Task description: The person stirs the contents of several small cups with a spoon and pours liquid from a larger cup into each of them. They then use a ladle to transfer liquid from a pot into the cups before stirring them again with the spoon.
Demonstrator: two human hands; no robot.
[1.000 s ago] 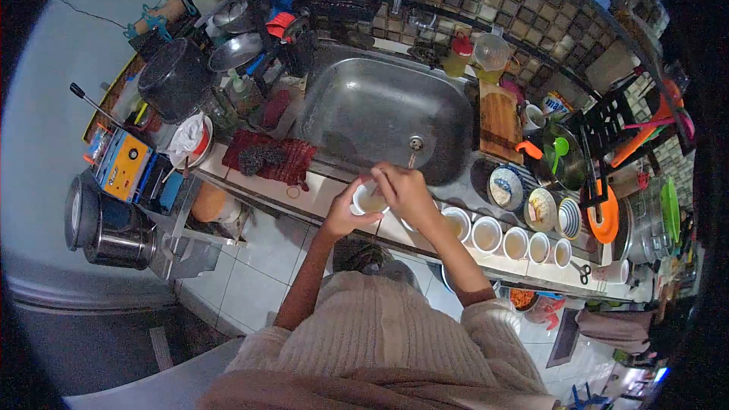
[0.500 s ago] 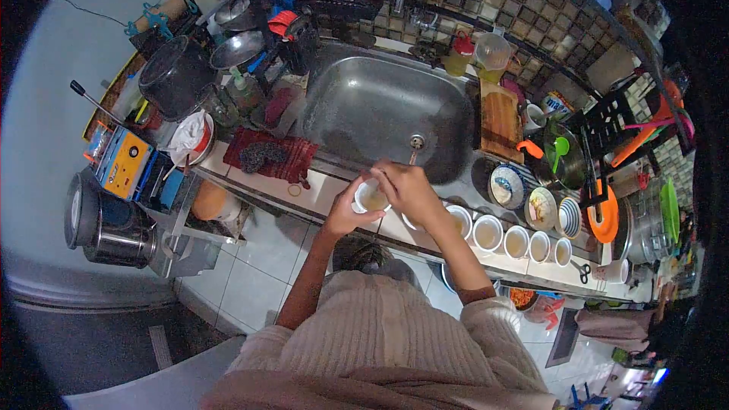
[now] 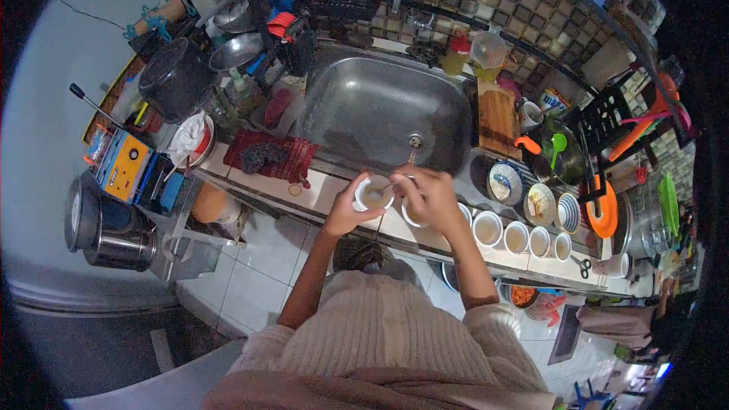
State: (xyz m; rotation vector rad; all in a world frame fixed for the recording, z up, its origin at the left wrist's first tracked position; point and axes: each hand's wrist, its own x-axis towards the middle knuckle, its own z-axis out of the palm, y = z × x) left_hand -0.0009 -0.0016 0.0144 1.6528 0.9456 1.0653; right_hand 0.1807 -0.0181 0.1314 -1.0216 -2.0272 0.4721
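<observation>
My left hand (image 3: 345, 210) is wrapped round a small white cup (image 3: 374, 193) that holds a pale brownish liquid, above the counter's front edge. Pinched in my right hand (image 3: 427, 194) is a spoon (image 3: 411, 158); its handle points up toward the sink and its lower end looks to be near the cup's inside, partly hidden by fingers. Under my right hand stands another white cup (image 3: 414, 215). Several similar cups of the same liquid, among them one large cup (image 3: 487, 230), form a row to the right along the counter.
The steel sink (image 3: 364, 99) lies behind my hands. Left of it is a red cloth (image 3: 250, 153) with a dark scourer (image 3: 263, 156). Patterned bowls (image 3: 541, 203), a wooden board (image 3: 498, 118), an orange plate (image 3: 602, 209) and scissors (image 3: 583, 267) are at the right.
My right hand has moved right and slightly down, away from the cup's rim, uncovering more of the cup and its liquid. My left hand still holds the cup in nearly the same place.
</observation>
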